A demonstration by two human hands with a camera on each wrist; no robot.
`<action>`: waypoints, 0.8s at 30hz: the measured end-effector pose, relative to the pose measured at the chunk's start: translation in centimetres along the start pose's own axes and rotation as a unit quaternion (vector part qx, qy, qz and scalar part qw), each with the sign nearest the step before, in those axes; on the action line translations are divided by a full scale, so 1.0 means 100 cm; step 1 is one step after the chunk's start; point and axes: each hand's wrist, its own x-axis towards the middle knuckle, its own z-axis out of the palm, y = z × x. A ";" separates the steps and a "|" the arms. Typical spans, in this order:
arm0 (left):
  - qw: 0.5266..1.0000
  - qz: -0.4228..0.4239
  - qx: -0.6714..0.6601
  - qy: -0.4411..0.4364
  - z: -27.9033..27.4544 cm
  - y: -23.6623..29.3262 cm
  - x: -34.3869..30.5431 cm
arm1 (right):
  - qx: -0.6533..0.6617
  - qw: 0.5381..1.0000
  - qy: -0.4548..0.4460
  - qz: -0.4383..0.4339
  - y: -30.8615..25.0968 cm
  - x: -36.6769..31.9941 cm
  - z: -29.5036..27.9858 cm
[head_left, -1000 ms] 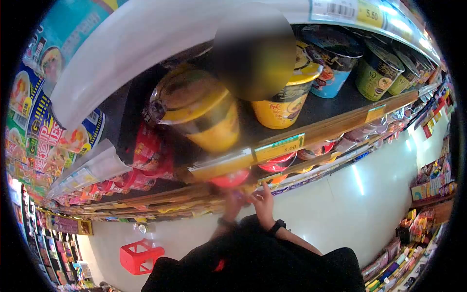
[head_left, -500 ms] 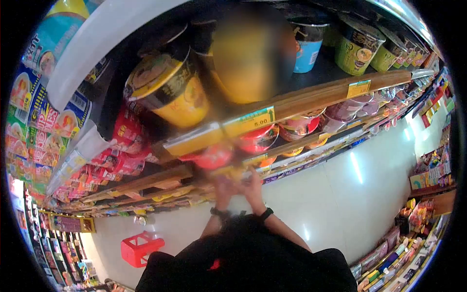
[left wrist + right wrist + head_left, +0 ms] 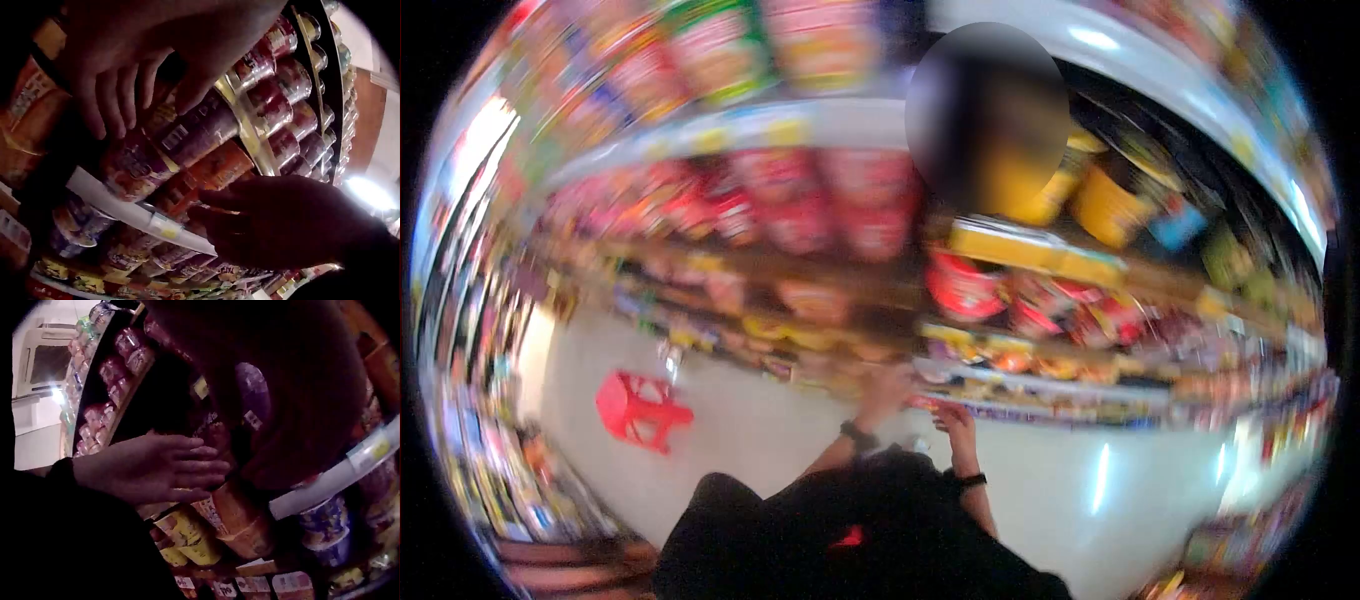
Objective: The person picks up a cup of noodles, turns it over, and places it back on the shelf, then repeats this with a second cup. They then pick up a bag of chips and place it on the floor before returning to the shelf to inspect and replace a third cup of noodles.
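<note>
In the head view both hands are low in front of the shelves, and motion blur softens them. My left hand (image 3: 156,56) hangs at the top of the left wrist view, fingers loosely spread and pointing down. Behind its fingertips stand stacked purple noodle cups (image 3: 197,128), with orange noodle cups (image 3: 215,164) beside them. My right hand (image 3: 275,219) reaches in from the right, fingers extended near the orange cups. In the right wrist view the left hand's straight fingers (image 3: 197,467) point toward the dark right hand, and a purple cup (image 3: 253,390) shows past it. Neither hand visibly holds anything.
Shelves carry red cups (image 3: 870,205) and yellow noodle cups (image 3: 1105,205). A white shelf edge with price tags (image 3: 337,487) runs close by the hands. A red plastic stool-like object (image 3: 640,410) stands on the pale floor (image 3: 740,430) at the left.
The head view has swung left, so the yellow cups now lie farther right and the red cups come into the middle. My hands have moved apart slightly, after being close together.
</note>
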 end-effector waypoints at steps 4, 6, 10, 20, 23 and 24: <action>0.994 0.027 0.042 0.098 -0.051 0.037 -0.066 | 0.007 0.992 -0.098 0.076 0.050 0.031 0.015; 0.994 -0.020 0.030 0.100 -0.082 0.053 -0.108 | 0.115 0.967 -0.157 0.163 0.033 0.019 0.043; 0.989 -0.078 0.043 0.121 -0.135 0.035 -0.186 | 0.019 0.962 -0.243 0.125 0.034 -0.007 0.105; 0.897 -0.296 0.059 0.322 -0.228 -0.056 -0.361 | -0.242 0.843 -0.478 -0.033 0.052 -0.041 0.294; 0.873 -0.366 0.012 0.322 -0.265 -0.057 -0.377 | -0.252 0.842 -0.466 0.103 0.062 -0.041 0.348; 0.870 -0.364 -0.015 0.331 -0.273 -0.060 -0.380 | -0.279 0.819 -0.497 0.063 0.063 -0.039 0.368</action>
